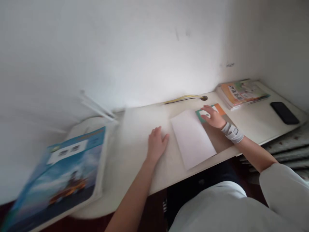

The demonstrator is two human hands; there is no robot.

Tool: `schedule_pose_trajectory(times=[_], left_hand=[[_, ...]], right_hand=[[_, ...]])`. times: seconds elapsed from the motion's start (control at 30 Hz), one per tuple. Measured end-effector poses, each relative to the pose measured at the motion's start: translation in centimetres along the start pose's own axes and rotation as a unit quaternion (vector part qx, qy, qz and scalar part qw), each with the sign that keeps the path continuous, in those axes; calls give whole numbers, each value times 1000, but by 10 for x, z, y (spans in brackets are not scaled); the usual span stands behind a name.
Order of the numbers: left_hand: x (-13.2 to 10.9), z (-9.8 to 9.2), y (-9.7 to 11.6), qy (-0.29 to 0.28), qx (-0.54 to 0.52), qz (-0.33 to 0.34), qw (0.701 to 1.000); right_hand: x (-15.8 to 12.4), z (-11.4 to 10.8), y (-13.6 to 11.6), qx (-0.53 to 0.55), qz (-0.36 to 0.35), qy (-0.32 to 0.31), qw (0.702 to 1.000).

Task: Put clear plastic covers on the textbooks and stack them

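My left hand [156,145] lies palm down on the white desk [130,174], fingers stretched out and thumb apart, with nothing in it. My right hand [213,118], with a grey band [232,132] at the wrist, rests over the upper part of a book [218,137] with a green, orange and brown cover. Its fingers are spread. Left of that cover, between my hands, is a blank white sheet [193,140]; whether it is a loose sheet or part of the book I cannot tell.
A blue textbook [74,174] with a ship picture stands out at the left. At the back right is a stack of books [243,91], and a black phone [285,112] lies near the right edge. Yellow and black cables [184,97] run along the wall to a hole.
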State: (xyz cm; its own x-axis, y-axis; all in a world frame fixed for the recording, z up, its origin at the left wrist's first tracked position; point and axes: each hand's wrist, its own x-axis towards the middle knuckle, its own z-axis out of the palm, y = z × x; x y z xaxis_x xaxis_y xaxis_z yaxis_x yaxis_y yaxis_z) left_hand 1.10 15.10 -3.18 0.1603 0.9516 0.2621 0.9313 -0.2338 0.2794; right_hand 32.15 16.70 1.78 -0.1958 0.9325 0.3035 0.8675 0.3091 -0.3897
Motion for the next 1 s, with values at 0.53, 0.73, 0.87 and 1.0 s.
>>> schedule_pose_trajectory(times=[0.53,0.73,0.87,1.0], left_hand=[[-10,-45,-18,20,96,-46,994],[-39,-52,-11,9,167,2,986],[-46,-52,5,-69,129,39,988],[-43,-51,20,-78,46,-39,995]], right_hand=[[-185,-152,238,-265,415,155,857],[-154,-145,221,-262,380,177,869],[-106,-92,146,-139,128,51,981],[-64,-33,45,-54,-106,-56,991]])
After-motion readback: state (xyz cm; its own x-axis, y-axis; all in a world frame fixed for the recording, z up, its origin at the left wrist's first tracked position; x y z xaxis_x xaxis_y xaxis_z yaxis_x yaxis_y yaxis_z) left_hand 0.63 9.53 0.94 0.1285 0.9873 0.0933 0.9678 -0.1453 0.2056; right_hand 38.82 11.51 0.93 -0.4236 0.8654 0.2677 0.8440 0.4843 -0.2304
